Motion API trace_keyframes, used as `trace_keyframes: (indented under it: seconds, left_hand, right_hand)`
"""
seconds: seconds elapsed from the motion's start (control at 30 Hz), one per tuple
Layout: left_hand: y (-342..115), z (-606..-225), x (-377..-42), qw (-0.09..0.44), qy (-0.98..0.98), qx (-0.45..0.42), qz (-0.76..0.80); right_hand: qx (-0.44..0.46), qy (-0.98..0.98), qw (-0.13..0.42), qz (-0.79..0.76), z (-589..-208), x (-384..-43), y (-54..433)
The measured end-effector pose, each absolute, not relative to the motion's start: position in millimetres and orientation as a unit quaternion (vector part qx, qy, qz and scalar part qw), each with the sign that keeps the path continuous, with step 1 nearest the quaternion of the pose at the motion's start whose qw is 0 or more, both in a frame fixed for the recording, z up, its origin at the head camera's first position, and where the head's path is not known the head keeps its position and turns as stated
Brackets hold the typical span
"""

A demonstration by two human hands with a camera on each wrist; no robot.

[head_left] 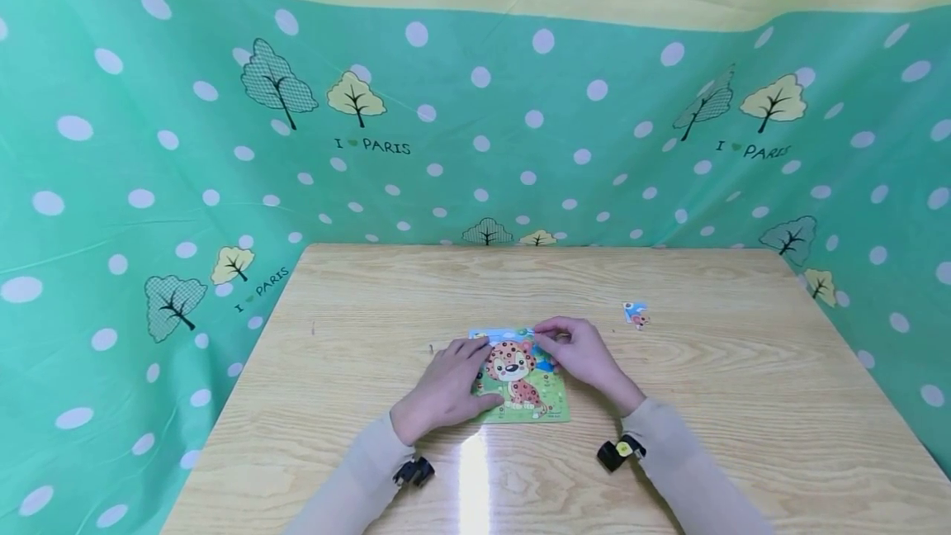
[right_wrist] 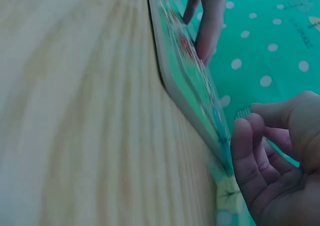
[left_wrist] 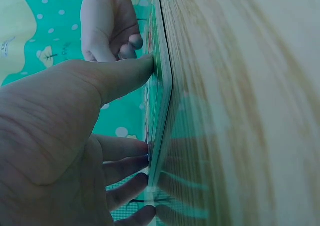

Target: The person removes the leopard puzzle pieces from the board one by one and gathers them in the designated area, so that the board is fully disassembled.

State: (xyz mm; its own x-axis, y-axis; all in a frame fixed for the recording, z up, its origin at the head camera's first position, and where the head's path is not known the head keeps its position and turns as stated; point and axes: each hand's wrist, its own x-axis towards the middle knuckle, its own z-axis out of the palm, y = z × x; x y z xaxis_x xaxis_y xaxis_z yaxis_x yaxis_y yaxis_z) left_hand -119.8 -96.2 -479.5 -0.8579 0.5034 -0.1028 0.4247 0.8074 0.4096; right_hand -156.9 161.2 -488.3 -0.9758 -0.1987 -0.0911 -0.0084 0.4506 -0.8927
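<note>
Hanging beyond all the fingers, the dotted green cloth (head_left: pixel 513 180) backs the desk (head_left: pixel 357 295), which spreads beneath them and gives firm support; the work is best kept flat on it. The puzzle board (head_left: pixel 526 396), printed with a spotted animal, lies under the left fingers, its far right corner at the right fingertips. The left hand (head_left: pixel 449 386) rests with fingers spread on the board's left side and its thumb on the near part; light, even pressure there should stop any sliding. The right hand (head_left: pixel 587 353) has thumb and forefinger drawn together and the other fingers bent, close by that corner. Whether they pinch anything, I cannot tell. My judgement is that this corner work calls for lining up edges first, then pressing straight down, since a sideways push could lift neighbouring parts. The loose piece (head_left: pixel 636 314) lies to the right of the right fingers, slightly farther from the person, apart from the board.

Counted by size: one cloth, as far as I can tell; one desk; one board; two hands; two wrist cameras (head_left: pixel 620 452), one behind each set of fingers; one loose piece.
</note>
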Motion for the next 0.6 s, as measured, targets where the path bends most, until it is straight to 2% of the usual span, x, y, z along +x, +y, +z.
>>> trace_keyframes:
  seconds: [0.47, 0.6]
  left_hand:
    - [-96.4, -479.2, -120.4, 0.095, 0.943, 0.255, 0.191]
    - [-95.9, -479.4, -120.0, 0.092, 0.943, 0.255, 0.194]
  right_hand:
    - [-0.237, 0.91, 0.09, -0.328, -488.8, -168.2, 132.6]
    - [-0.259, 0.912, 0.107, -0.298, -485.2, -173.2, 129.7]
